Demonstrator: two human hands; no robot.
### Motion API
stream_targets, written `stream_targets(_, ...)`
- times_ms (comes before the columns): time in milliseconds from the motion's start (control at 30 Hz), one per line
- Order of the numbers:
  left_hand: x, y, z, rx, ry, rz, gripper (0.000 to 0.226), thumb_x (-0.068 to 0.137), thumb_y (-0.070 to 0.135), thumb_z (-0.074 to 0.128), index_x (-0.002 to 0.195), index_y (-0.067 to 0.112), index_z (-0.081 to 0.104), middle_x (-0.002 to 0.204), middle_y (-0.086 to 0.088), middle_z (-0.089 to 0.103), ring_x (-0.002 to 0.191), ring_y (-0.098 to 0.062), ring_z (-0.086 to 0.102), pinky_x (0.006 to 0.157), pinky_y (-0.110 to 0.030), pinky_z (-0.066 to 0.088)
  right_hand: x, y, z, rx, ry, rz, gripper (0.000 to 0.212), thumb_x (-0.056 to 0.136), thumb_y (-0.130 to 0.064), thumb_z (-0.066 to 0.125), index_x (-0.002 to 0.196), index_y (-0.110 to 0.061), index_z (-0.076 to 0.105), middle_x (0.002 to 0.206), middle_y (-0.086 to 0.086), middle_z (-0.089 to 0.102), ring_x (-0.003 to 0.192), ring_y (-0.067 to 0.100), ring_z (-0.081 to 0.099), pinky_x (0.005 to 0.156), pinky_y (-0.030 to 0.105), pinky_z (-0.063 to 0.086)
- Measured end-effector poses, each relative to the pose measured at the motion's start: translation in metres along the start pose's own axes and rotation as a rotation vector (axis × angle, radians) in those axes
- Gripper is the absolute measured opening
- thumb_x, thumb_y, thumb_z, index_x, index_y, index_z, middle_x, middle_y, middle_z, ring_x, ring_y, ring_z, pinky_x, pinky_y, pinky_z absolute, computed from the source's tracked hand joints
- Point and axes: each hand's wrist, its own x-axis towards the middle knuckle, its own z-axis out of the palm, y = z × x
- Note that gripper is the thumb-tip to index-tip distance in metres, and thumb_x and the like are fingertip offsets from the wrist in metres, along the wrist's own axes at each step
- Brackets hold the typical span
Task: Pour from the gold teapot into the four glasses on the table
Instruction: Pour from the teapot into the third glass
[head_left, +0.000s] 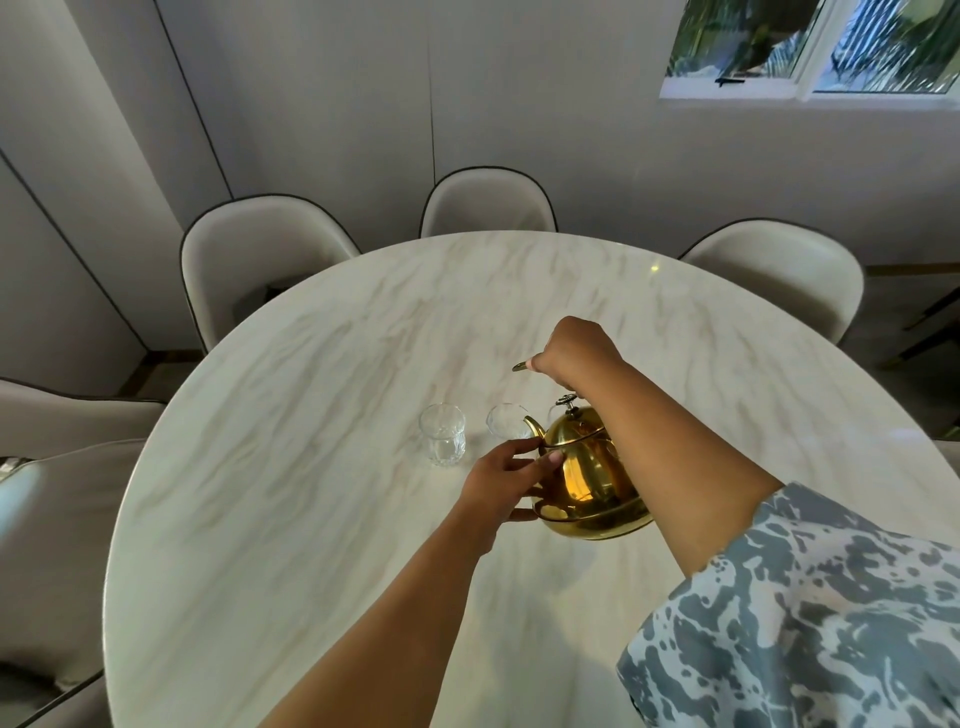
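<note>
Your gold teapot (587, 467) hangs above the marble table (311, 519), tipped so its spout (534, 427) points down toward the second glass (506, 421). That tilt looks like the start of a pour, though no stream shows and I cannot tell whether this glass has anything in it. Your right hand (576, 353) is closed in a fist on the handle (521, 366), held high so the pot's weight swings below it. Your left hand (511, 480) lies open against the pot's flank, fingers spread on the metal, most likely to steady the tilt and steer the spout (the handle alone would let the body sway). The left glass (442, 434) stands apart to the left, with what seems to be clear liquid at its bottom. A third glass (553, 413) is only a sliver of rim behind the lid knob (566, 401), and the fourth is hidden, probably behind your right forearm. Pale chairs (488, 208) ring the far edge.
</note>
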Motion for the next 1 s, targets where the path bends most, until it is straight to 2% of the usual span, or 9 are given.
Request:
stream_targets(167, -0.0008, -0.0003, 0.0007, -0.002, -0.001, -0.003, 0.054, 0.081, 0.039, 0.076, 0.13, 0.024, 0.059, 0.111, -0.003, 0.072, 0.091, -0.015, 0.071, 0.064, -0.026, 0.059, -0.0004, -0.0003, 0.0, -0.008, 0.003, -0.007, 0.04, 0.087, -0.029, 0.069, 0.062, -0.01, 0.044, 0.062, 0.004, 0.048, 0.051, 0.018, 0.044, 0.057, 0.028, 0.043)
stream_targets(267, -0.0008, 0.0, 0.0003, -0.002, 0.0, -0.001, 0.055, 0.081, 0.039, 0.076, 0.13, 0.023, 0.059, 0.114, -0.004, 0.072, 0.092, -0.016, 0.071, 0.064, -0.026, 0.059, -0.0009, -0.0008, 0.0004, -0.011, 0.009, -0.002, 0.037, 0.087, -0.027, 0.068, 0.064, -0.009, 0.046, 0.062, 0.004, 0.049, 0.051, 0.018, 0.045, 0.05, 0.025, 0.04)
stream_targets(367, -0.0014, -0.0005, -0.0006, -0.003, -0.004, 0.006, 0.056, 0.08, 0.04, 0.076, 0.131, 0.022, 0.059, 0.116, -0.006, 0.072, 0.095, -0.018, 0.071, 0.067, -0.028, 0.06, -0.0011, -0.0026, -0.0006, -0.016, -0.004, 0.001, 0.037, 0.087, -0.029, 0.069, 0.066, -0.008, 0.047, 0.062, 0.005, 0.049, 0.051, 0.018, 0.045, 0.057, 0.028, 0.044)
stream_targets(533, -0.0023, 0.0002, -0.0012, -0.015, -0.012, 0.009, 0.055, 0.081, 0.039, 0.076, 0.131, 0.022, 0.059, 0.114, -0.005, 0.071, 0.095, -0.018, 0.071, 0.068, -0.029, 0.06, -0.0013, -0.0054, -0.0016, -0.032, 0.0, 0.003, 0.038, 0.088, -0.026, 0.066, 0.062, -0.009, 0.045, 0.061, 0.005, 0.049, 0.049, 0.018, 0.045, 0.044, 0.024, 0.036)
stream_targets(667, -0.0029, -0.0012, -0.0022, -0.018, -0.012, 0.009, 0.056, 0.08, 0.04, 0.076, 0.131, 0.022, 0.059, 0.113, -0.005, 0.072, 0.096, -0.019, 0.071, 0.072, -0.032, 0.061, -0.0002, -0.0056, -0.0012, -0.04, 0.005, -0.009, 0.036, 0.09, -0.022, 0.062, 0.062, -0.01, 0.044, 0.06, 0.005, 0.048, 0.05, 0.018, 0.045, 0.043, 0.024, 0.032)
stream_targets(867, -0.0031, -0.0023, -0.0028, -0.02, -0.02, 0.003, 0.055, 0.08, 0.04, 0.076, 0.13, 0.022, 0.06, 0.107, -0.001, 0.071, 0.092, -0.017, 0.071, 0.065, -0.028, 0.06, -0.0001, -0.0051, 0.0019, -0.051, -0.001, -0.005, 0.036, 0.089, -0.024, 0.064, 0.062, -0.009, 0.045, 0.06, 0.005, 0.05, 0.049, 0.018, 0.046, 0.043, 0.023, 0.032)
stream_targets(1000, -0.0028, -0.003, -0.0026, -0.019, -0.024, -0.002, 0.056, 0.08, 0.04, 0.077, 0.13, 0.022, 0.06, 0.104, 0.0, 0.072, 0.092, -0.017, 0.071, 0.069, -0.03, 0.061, 0.0006, -0.0052, 0.0021, -0.052, -0.011, 0.0, 0.035, 0.089, -0.024, 0.065, 0.063, -0.009, 0.047, 0.06, 0.005, 0.051, 0.049, 0.018, 0.047, 0.044, 0.023, 0.033)
